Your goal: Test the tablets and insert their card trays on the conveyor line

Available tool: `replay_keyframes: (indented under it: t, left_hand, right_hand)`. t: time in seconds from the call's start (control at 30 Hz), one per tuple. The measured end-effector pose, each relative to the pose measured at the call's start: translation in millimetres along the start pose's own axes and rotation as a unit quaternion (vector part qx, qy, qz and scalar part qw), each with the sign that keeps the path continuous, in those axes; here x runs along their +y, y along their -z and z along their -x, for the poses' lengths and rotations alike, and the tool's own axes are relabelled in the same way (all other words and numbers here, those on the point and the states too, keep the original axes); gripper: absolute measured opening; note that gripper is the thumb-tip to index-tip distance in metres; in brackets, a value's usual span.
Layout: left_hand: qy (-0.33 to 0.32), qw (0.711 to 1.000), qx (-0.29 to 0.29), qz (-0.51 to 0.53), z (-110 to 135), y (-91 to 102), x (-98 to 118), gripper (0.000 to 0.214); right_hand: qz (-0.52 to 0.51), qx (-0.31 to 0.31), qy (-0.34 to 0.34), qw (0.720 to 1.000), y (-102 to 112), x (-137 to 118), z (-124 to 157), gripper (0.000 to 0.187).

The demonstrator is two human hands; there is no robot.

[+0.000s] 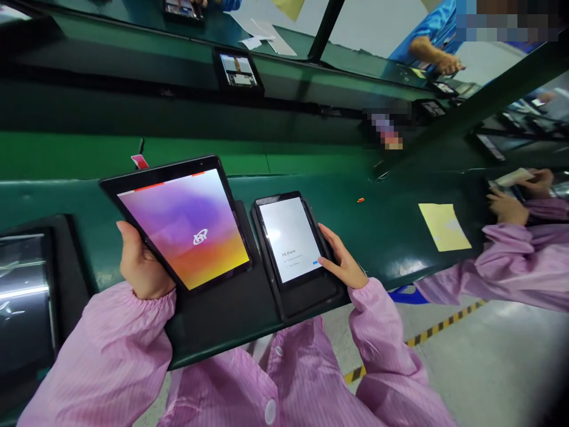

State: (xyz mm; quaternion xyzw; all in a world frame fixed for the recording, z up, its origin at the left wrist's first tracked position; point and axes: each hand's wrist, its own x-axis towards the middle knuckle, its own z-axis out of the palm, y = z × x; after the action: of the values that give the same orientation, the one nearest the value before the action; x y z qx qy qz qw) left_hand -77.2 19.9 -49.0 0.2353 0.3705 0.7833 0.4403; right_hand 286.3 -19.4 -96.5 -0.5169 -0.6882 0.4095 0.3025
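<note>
My left hand (140, 264) grips the lower left edge of a large black tablet (182, 219), held tilted above a black tray; its screen glows purple, orange and yellow with a white logo. My right hand (342, 261) rests on the right edge of a smaller tablet (291, 240), fingers curled around its side. That smaller tablet lies in a black tray (306, 299) and shows a white "Hi there" screen. Both sleeves are pink.
The green workbench (386, 225) carries a yellow sheet (444, 226) at right and a small orange speck. A co-worker in pink (515, 207) handles something at far right. Another tray with a dark screen (24, 290) sits at left. More devices lie on the far belt (240, 71).
</note>
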Motion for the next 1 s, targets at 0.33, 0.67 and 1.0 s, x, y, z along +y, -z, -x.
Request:
replay_keyframes:
  t: [0.33, 0.67, 1.0]
  left_hand:
    - [0.056, 0.998, 0.034, 0.003, 0, 1.4, -2, 0.054]
    - [0.094, 0.994, 0.052, 0.015, -2, 8.4, -4, 0.050]
    - [0.110, 0.993, 0.037, 0.008, -2, 14.0, -6, 0.051]
  right_hand:
    - [0.014, 0.008, 0.012, 1.000, -6, 0, 1, 0.075]
    - [0.185, 0.060, 0.064, 0.979, -5, -16, -18, 0.059]
    - [0.392, 0.042, 0.139, 0.909, -10, -33, -57, 0.052]
